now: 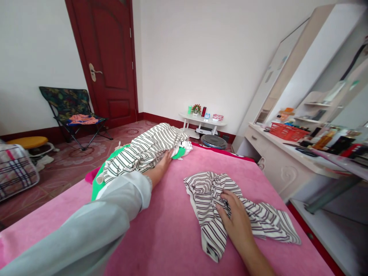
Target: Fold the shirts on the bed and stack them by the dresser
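Observation:
My left hand [164, 161] reaches forward across the pink bed [166, 230] and presses against a pile of clothes [143, 153], a black-and-white striped garment over a green one. Its fingers are tucked under the striped cloth, so most of them are hidden. My right hand [234, 218] lies on a second crumpled striped garment [212, 199] near the middle of the bed, fingers curled into its folds. The left arm wears a pale grey sleeve [94, 226].
A white dresser [276, 153] with a red basket [287, 131] and bottles stands at the right. A dark red door [109, 57], a folding chair [71, 111], a low white table [202, 119] and a plaid bag [15, 170] lie beyond the bed.

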Motion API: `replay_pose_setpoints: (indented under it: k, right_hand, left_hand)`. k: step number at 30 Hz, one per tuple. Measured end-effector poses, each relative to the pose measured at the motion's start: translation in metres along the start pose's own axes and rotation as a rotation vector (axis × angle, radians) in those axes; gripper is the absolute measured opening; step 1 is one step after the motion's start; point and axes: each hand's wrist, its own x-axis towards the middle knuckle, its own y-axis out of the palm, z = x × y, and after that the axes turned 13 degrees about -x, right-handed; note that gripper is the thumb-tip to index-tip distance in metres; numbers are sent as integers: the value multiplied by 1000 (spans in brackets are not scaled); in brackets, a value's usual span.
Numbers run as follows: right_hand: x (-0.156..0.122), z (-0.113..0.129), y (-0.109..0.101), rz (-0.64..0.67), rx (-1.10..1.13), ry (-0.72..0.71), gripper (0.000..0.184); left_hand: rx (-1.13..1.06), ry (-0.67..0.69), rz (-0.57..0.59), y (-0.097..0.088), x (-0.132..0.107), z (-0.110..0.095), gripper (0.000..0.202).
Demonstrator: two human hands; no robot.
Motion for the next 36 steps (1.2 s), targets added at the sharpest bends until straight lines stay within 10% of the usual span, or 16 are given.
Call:
replay_pose_setpoints:
  k: [10, 23, 36]
  right_hand:
    - [2, 5, 1, -19, -1, 77, 20]
    - [0, 11, 1, -38, 48, 133, 19]
    - [4, 9, 1, -28, 56, 134, 16]
  left_hand:
    - [-8, 440, 148, -10, 50, -21, 44]
    - [-84, -134, 3, 41, 115, 59, 53]
    - [-59, -306, 116, 28, 57, 3, 54]
